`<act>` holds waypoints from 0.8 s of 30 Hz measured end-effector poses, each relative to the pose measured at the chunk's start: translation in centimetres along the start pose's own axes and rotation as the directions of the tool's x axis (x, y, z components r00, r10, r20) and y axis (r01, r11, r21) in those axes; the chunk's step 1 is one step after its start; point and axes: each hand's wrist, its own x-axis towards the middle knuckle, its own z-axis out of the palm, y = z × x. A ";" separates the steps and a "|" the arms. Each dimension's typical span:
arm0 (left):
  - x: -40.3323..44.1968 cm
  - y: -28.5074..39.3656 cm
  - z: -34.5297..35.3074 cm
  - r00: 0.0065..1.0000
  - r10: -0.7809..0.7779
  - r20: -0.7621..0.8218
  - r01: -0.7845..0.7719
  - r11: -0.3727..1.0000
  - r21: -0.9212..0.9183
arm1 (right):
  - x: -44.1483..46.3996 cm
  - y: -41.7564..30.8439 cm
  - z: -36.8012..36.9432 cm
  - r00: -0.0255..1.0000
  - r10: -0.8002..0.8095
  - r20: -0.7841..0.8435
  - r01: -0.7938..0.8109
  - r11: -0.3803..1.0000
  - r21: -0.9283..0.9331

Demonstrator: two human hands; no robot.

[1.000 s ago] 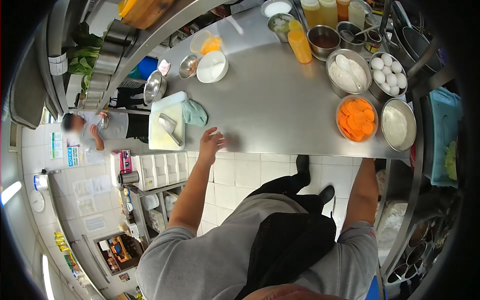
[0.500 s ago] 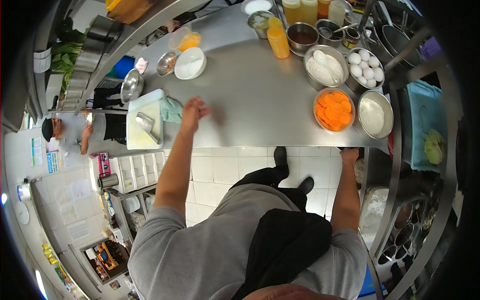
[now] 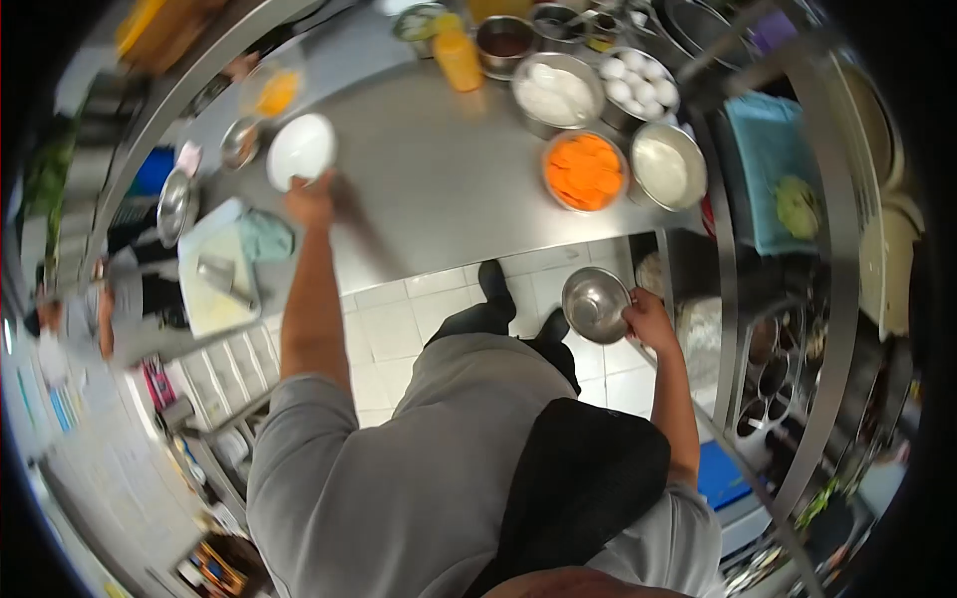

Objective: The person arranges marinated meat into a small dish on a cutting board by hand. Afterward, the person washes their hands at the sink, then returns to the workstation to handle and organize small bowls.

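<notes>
My left hand point(image 3: 311, 201) reaches over the steel counter, fingers closed at the near rim of a white bowl point(image 3: 301, 145). Just left of that bowl is a small metal bowl point(image 3: 239, 145), and behind it a clear container with orange contents point(image 3: 274, 92). Below the counter's front edge, my right hand point(image 3: 650, 321) grips a steel bowl point(image 3: 595, 304) by its rim, its open side facing up. A green cloth point(image 3: 267, 236) lies near my left forearm, against a cutting board point(image 3: 204, 309) with a metal-bladed tool point(image 3: 225, 281) on it.
Toward the right of the counter point(image 3: 419, 169) stand sliced carrots point(image 3: 585, 171), a bowl of white powder point(image 3: 555, 90), eggs point(image 3: 638, 85) and a pot with pale contents point(image 3: 666, 167). An orange squeeze bottle point(image 3: 458, 58) is farther back. Another person point(image 3: 80, 314) stands at far left.
My left hand has moved onto the white bowl's rim. My right hand has come out from under the counter with the steel bowl. The whole view has shifted and turned.
</notes>
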 end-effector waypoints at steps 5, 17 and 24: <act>-8.2 4.9 -4.1 1.000 -0.021 0.019 0.024 0.988 -0.149 | 1.2 -9.2 4.7 0.988 -0.118 0.095 0.111 0.991 0.079; -15.2 6.0 -11.6 0.990 0.131 0.048 -0.119 0.971 -0.206 | 8.7 -16.6 16.5 0.982 -0.185 0.040 0.167 0.944 0.283; -20.1 11.3 -17.4 0.865 0.461 0.199 -0.406 0.875 -0.262 | 4.1 -14.3 14.0 0.960 -0.214 0.180 0.136 0.919 0.369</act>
